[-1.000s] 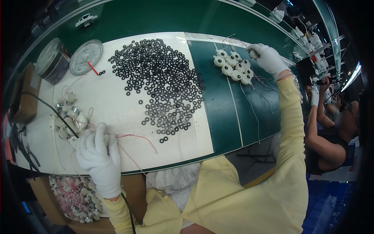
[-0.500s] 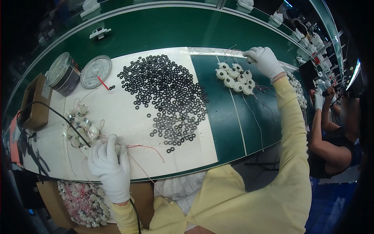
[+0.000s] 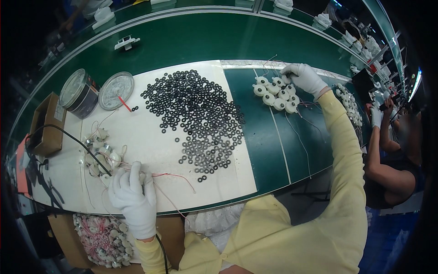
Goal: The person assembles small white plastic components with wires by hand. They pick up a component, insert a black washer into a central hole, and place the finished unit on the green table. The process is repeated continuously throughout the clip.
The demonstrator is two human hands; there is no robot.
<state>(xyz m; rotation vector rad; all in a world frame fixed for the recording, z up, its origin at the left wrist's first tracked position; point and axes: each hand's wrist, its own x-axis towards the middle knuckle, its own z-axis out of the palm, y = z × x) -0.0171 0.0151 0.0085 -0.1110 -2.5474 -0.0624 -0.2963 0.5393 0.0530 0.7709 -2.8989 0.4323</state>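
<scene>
My left hand (image 3: pixel 134 197), in a white glove, is closed near the front edge of the table. A small pale part shows partly between its fingers, with red and pink wires (image 3: pixel 171 176) trailing to the right. Beside it lies a loose cluster of white and metal wired parts (image 3: pixel 101 153). My right hand (image 3: pixel 305 80), also gloved, reaches to the far edge of a tight group of round white wired parts with black centres (image 3: pixel 276 95). Its fingertips pinch one such part at the top of the group. Many black rubber rings (image 3: pixel 196 102) are spread between my hands.
A tin (image 3: pixel 80 93), its round lid (image 3: pixel 116 90) with a red stick, and a cardboard box (image 3: pixel 48 123) stand at left. Pliers (image 3: pixel 48 185) lie nearby. Below is a carton of wired parts (image 3: pixel 102 239). A white fixture (image 3: pixel 127 43) sits beyond. Another person works at right.
My right hand has come down and left onto the group's far edge, where another round white part now shows under its fingers. The left hand stays closed; the fixture beyond has shifted right.
</scene>
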